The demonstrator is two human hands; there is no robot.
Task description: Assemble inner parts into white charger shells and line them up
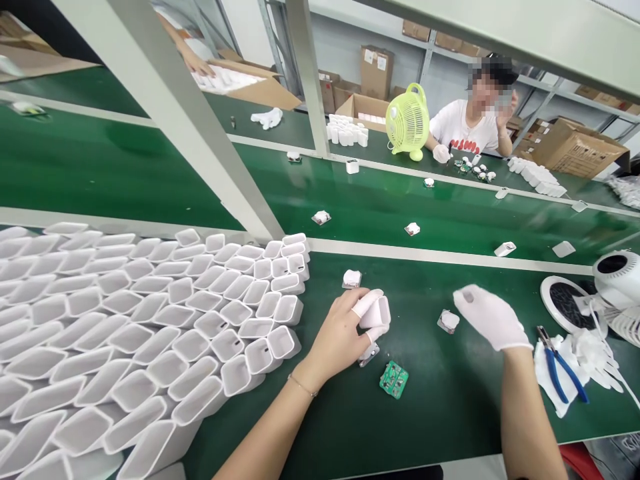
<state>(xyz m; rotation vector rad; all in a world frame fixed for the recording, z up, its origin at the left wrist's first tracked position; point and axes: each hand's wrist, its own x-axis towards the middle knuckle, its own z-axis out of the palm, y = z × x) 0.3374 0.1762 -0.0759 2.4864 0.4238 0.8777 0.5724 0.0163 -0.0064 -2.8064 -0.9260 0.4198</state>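
My left hand (345, 333), bare with white finger cots, grips a white plastic charger shell (377, 312) above the green mat. A small metal part (369, 355) lies just under it, and a green circuit board (394, 380) lies nearer to me. My right hand (493, 319) wears a white glove and hovers with its fingers loosely curled, holding nothing I can see. Between the hands a small white plug piece (449, 321) lies on the mat. Another white piece (351, 279) lies beyond my left hand.
A large stack of empty white shells (150, 320) fills the left. Blue-handled pliers (563, 365) lie on white gloves at right, beside a white fan (617, 280). Small white parts ride the conveyor belt (440, 207). A person sits across the belt by a yellow-green fan (407, 121).
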